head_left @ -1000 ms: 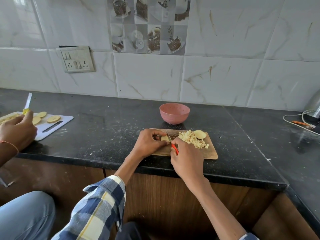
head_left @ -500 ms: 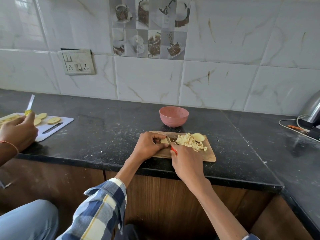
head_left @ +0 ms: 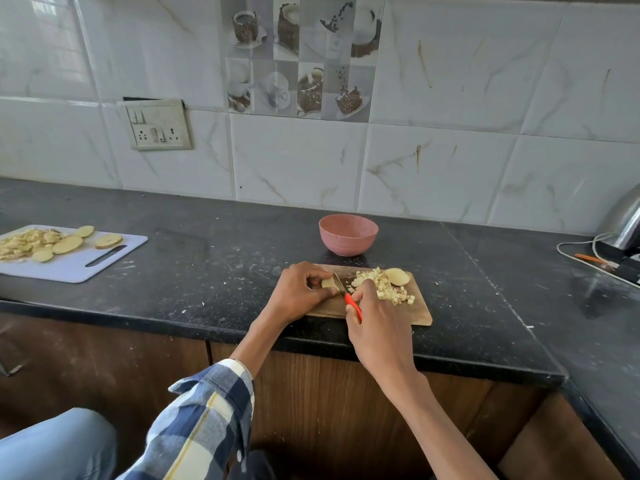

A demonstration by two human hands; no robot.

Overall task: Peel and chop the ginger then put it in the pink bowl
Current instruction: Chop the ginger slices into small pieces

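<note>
On the wooden cutting board (head_left: 420, 315) my left hand (head_left: 298, 291) pins a small pale ginger piece (head_left: 327, 283) under its fingertips. My right hand (head_left: 375, 323) grips a red-handled knife (head_left: 349, 299), its blade set against the right side of that piece. A heap of chopped ginger (head_left: 381, 285) lies just right of the blade, with a larger peeled ginger slice (head_left: 397, 276) behind it. The pink bowl (head_left: 348, 234) stands just beyond the board; nothing shows inside it from here.
A white cutting board (head_left: 74, 263) with sliced and chopped pieces lies at the far left of the black counter (head_left: 214, 258). A steel kettle (head_left: 623, 220) with cables sits at the right edge. A socket plate (head_left: 159, 124) is on the tiled wall.
The other person's hand and knife at the white board have left the view. My hands stay at the ginger piece with the knife; the camera has tipped slightly down.
</note>
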